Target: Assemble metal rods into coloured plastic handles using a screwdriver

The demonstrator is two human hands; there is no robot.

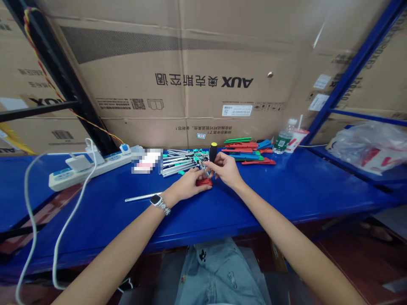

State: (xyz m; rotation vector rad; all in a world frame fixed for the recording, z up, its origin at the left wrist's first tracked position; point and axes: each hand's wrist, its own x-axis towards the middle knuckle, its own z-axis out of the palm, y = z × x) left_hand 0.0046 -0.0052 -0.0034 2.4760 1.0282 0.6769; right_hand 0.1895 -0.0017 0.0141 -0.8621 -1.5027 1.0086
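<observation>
My left hand, with a watch on its wrist, is closed on a red plastic piece at the middle of the blue table. My right hand is closed beside it, its fingertips at small metal parts too fine to make out. A screwdriver with a black and yellow handle stands upright by the right fingers; its lower end is hidden. Behind the left hand lies a pile of metal rods with green ends. One rod lies apart, left of the watch.
Red, blue and green plastic pieces lie at the back right, near a bottle and a cup. A power strip with white cables is on the left. Large cartons stand behind the table.
</observation>
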